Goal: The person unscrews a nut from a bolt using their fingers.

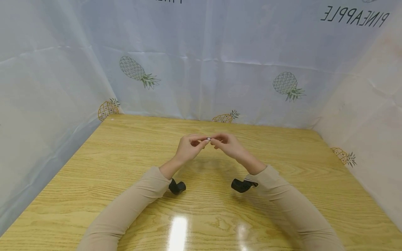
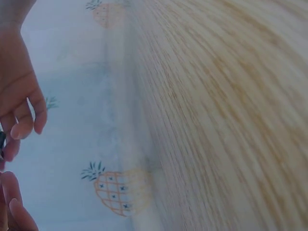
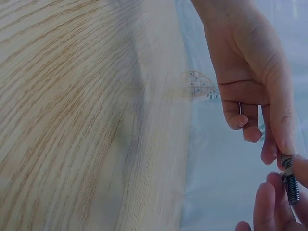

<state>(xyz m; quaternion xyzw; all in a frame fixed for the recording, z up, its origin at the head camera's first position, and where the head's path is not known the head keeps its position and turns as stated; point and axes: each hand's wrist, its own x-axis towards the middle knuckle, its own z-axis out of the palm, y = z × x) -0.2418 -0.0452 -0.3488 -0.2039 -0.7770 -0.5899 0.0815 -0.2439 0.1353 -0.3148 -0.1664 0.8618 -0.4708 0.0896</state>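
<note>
A small dark metal bolt (image 1: 208, 138) with a threaded shank is held between both hands above the table. In the right wrist view the threads on the bolt (image 3: 291, 187) show clearly, with a lighter band partway along. My left hand (image 1: 187, 148) pinches one end between thumb and fingertips. From the other side my right hand (image 1: 230, 145) grips it, thumb and forefinger meeting at the bolt. The fingertips of the two hands almost meet and cover part of it. In the left wrist view only a dark bit of the bolt (image 2: 2, 139) shows at the edge.
Below the hands lies a wood-grain table (image 1: 132, 157). A white curtain (image 1: 201, 83) printed with pineapples surrounds its back and sides. Black curved pieces, one on the left (image 1: 177, 187) and one on the right (image 1: 241, 185), stick out from beneath the sleeve cuffs.
</note>
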